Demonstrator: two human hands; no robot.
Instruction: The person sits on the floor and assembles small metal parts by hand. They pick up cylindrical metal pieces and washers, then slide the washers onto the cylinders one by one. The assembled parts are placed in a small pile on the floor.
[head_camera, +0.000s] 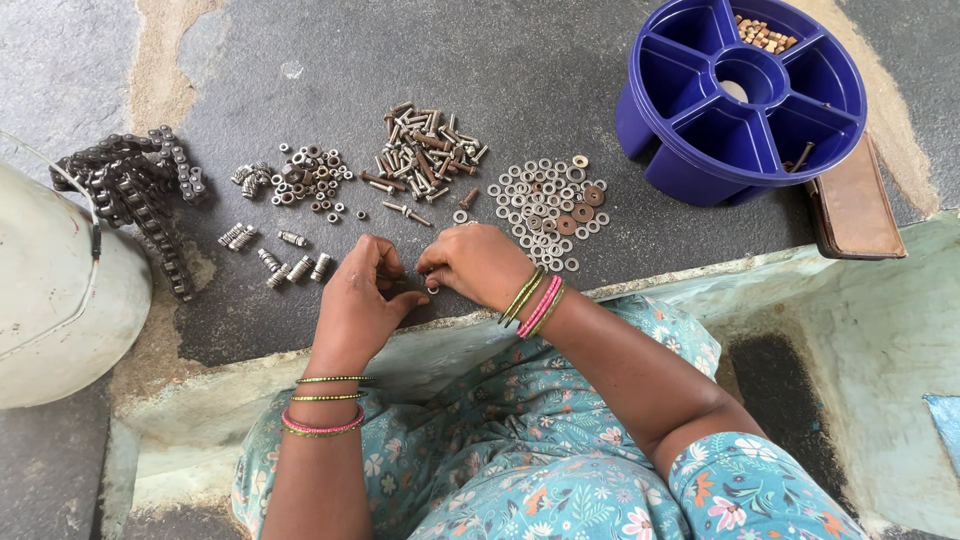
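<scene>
Hands meet over the slab; right hand pinches a washer, left hand curls beside it, its grip unclear; sorting seems underway; next, steady fingertip work.

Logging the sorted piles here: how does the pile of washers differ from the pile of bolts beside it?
The washers are flat rings spread thin, mostly silver with a few brown ones; the bolts are long, rusty-brown and grey, heaped crisscross. The washers lie nearer the right hand. Both rest on the dark stone slab.
</scene>
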